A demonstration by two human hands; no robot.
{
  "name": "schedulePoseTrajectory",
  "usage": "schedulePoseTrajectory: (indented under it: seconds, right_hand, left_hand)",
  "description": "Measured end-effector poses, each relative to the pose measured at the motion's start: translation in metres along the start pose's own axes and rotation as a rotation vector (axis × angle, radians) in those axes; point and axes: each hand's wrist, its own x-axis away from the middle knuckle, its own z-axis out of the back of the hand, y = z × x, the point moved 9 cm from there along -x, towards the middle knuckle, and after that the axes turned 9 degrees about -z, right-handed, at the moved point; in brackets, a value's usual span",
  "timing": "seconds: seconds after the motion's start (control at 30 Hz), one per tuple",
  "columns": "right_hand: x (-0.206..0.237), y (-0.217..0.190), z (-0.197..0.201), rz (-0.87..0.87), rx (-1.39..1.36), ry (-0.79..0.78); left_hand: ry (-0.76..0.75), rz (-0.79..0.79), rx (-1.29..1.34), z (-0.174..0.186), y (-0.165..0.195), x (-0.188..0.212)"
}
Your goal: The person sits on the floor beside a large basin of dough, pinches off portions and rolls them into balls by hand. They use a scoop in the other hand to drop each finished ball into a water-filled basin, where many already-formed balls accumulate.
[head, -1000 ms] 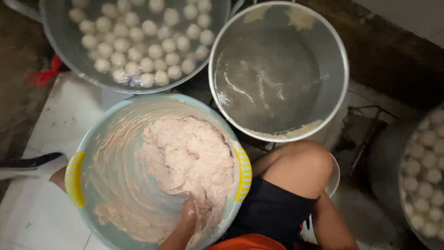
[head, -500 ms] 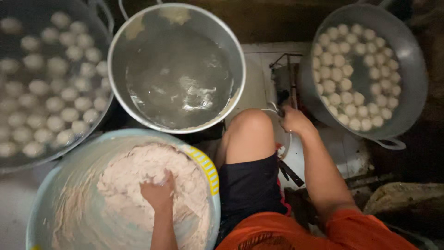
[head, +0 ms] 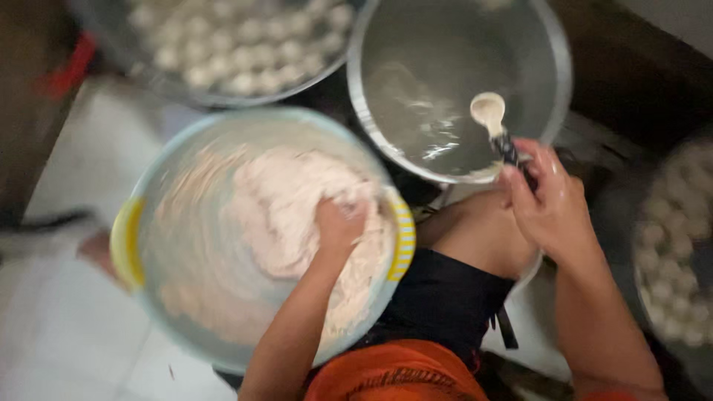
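My left hand (head: 338, 226) is pressed into a mass of pale pink paste (head: 290, 215) inside a light blue basin (head: 156, 223) with yellow handles, fingers closed in the paste. My right hand (head: 549, 204) grips a spoon (head: 492, 119) with a dark handle; its bowl, coated in pale paste, hangs over a metal pot of cloudy water (head: 445, 52). My bare knee lies between basin and pot.
A large metal pan of several pale round balls (head: 230, 52) sits at the top left. Another pan of similar balls (head: 676, 252) is at the right edge. The basin rests on a white tiled floor (head: 52, 327). A red object (head: 70, 63) lies at far left.
My right hand has picked up the spoon and brought it over the water pot. My left hand stays in the paste. The view has swung to the left.
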Motion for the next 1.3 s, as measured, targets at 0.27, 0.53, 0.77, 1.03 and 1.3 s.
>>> schedulePoseTrajectory:
  seconds: [0.27,0.53,0.77,1.03,1.3]
  right_hand:
    - [0.013,0.000,-0.098,-0.074,0.151,-0.564]
    - [0.020,-0.023,-0.111,0.200,0.231,-0.535]
    - [-0.021,0.017,-0.118,-0.168,-0.061,-0.763]
    - [-0.076,-0.023,-0.074,0.365,0.572,-0.232]
    - [-0.047,-0.006,-0.076,0.044,0.142,-0.490]
  left_hand:
    - [0.148,-0.088,0.291,0.034,0.063,-0.011]
    - [-0.039,0.006,0.164,0.003,0.047,-0.016]
    - [-0.123,0.081,-0.152,-0.012,0.007,-0.007]
    - [0.030,0.081,0.145,-0.023,-0.007,0.003]
    - [0.103,-0.079,0.126,-0.016,0.032,-0.011]
